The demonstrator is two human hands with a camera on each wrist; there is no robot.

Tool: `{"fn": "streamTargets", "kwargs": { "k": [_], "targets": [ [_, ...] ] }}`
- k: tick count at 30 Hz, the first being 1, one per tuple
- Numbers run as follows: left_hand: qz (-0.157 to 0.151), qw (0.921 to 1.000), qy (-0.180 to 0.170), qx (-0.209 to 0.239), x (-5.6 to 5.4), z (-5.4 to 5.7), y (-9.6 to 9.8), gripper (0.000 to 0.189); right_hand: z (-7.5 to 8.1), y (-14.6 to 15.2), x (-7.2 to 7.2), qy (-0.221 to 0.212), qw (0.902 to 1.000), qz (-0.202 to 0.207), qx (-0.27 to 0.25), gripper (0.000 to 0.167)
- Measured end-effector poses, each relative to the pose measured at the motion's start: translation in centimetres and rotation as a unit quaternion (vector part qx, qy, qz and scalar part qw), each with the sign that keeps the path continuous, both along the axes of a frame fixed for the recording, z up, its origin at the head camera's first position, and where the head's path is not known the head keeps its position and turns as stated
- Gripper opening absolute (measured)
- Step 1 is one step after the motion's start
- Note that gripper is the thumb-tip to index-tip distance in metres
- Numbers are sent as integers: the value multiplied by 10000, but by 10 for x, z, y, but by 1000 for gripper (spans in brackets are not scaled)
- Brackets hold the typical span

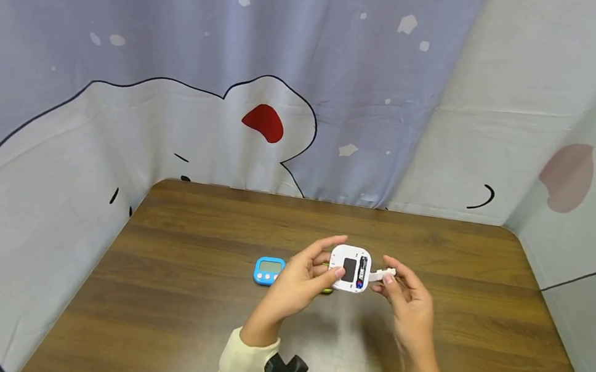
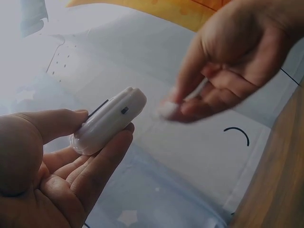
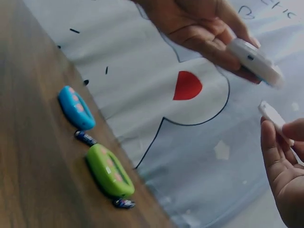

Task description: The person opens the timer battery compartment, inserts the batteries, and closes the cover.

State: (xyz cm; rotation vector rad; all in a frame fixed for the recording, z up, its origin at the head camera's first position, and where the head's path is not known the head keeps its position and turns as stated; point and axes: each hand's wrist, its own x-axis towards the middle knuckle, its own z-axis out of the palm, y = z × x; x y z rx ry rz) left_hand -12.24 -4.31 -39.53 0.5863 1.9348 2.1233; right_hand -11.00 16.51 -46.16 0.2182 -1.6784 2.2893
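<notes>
My left hand holds a white digital timer above the table, its back turned towards the head camera. A dark battery lies in the uncovered slot, beside a black rectangle on the timer's back. In the left wrist view, the thumb is on one face of the timer and the fingers are under the other. Just right of it, my right hand pinches a small white battery cover between thumb and fingers. The cover is apart from the timer in the right wrist view.
A blue timer and a green timer lie on the wooden table, the green one mostly hidden behind my left hand in the head view. One battery lies between them, another battery beside the green timer. Printed curtains surround the table.
</notes>
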Motion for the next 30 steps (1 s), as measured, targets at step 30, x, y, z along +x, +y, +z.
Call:
{"fn": "streamTargets", "kwargs": {
  "k": [30],
  "targets": [
    [-125, 9992, 354, -141, -6, -31, 10, 47, 27, -5, 17, 351, 9964, -438, 639, 27]
  ]
}}
